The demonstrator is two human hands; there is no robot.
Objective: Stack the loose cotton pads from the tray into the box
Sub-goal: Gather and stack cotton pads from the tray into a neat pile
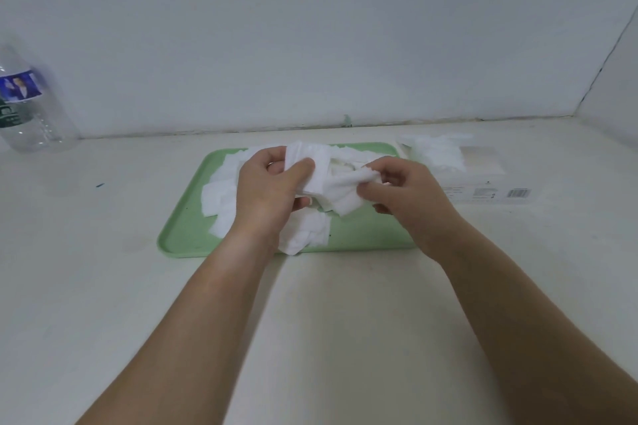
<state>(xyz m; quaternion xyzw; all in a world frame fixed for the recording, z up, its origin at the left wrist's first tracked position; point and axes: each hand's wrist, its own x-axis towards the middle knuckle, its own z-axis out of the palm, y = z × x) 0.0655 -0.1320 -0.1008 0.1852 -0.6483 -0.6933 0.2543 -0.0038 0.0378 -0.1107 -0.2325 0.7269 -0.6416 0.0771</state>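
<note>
The person's left hand (266, 193) is curled around a small stack of cotton pads (310, 162). The thumb presses on the front of the stack and the other fingers are behind it. The right hand (407, 190) is just beside it, with thumb and fingers closed in a pinch on one crumpled pad (345, 197). This pad touches the lower edge of the stack. Both hands are above the middle of the green tray (183, 231).

Under and around the hands, the loose pads (221, 200) lie on the tray in an untidy heap. Most are on the left half and toward the front edge, and some overlap each other. The white box (483, 179) lies on the table (310, 321) just beside the right end of the tray, beyond the right hand. More white pads (435, 152) show at its left end; whether they are inside it or only on top, I cannot tell. Far at the left, near the wall, stands a clear water bottle (29, 107).
</note>
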